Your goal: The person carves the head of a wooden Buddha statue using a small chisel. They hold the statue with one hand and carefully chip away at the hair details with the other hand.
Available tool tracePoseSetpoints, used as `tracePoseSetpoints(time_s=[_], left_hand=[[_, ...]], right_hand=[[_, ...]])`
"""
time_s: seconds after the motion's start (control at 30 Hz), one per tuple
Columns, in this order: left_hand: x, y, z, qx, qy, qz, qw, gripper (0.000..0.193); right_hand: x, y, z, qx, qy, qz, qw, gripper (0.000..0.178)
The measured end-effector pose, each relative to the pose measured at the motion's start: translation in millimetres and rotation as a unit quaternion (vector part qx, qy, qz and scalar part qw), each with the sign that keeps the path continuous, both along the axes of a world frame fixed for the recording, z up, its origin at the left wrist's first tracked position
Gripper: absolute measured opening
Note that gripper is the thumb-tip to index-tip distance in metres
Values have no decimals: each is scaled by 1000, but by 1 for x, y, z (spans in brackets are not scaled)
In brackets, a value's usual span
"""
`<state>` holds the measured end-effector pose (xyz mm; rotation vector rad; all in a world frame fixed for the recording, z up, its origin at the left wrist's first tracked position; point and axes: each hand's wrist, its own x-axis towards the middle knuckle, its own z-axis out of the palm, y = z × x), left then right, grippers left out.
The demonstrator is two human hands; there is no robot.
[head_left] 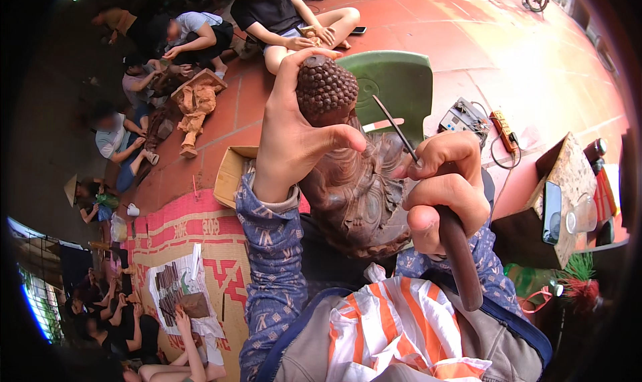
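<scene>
A dark brown carved wooden Buddha statue leans back in my lap, its head covered in rounded curls. My left hand is wrapped round the head, with the thumb stretched across the face side, which is mostly hidden. In my right hand is a carving chisel; the fingers close round it where handle and shaft meet. Its dark wooden handle points down toward me. The thin metal shaft slants up and left past the statue's chest, its tip beside the face. Whether the tip touches the wood I cannot tell.
Behind the statue is a green plastic tray-like piece. To the right lie a grey control box, a power strip and a box bearing a phone. Several people sit ahead and left, near a lighter wooden carving and chisels on cloth.
</scene>
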<state>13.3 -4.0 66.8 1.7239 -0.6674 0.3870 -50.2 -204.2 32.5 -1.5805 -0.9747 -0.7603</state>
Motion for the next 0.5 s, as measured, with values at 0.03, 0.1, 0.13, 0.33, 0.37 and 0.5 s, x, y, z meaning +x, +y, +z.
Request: tracePoseSetpoints(time_s=[0.03,0.1,0.13,0.33,0.37,0.5], left_hand=[[0,-1,0,-6,-4,-3,1000,89],[0,-4,-1,-20,-12,-10,1000,87],[-1,-2,-1,-14,-11,-13,1000,86],[-2,-2,1,-4,-13,-8,1000,94],[-2,-1,1,-2,-16,-10,1000,93],[1,-2,-3,-30,-15,-34,999,92]], right_hand=[[0,3,3,1,5,9,1000,30],[-1,5,0,2,22,35,999,28],[-1,7,-1,21,43,51,998,29],[-2,27,-19,143,39,101,984,46],[-1,28,-21,141,21,105,984,47],[-4,33,-22,94,3,47,994,38]])
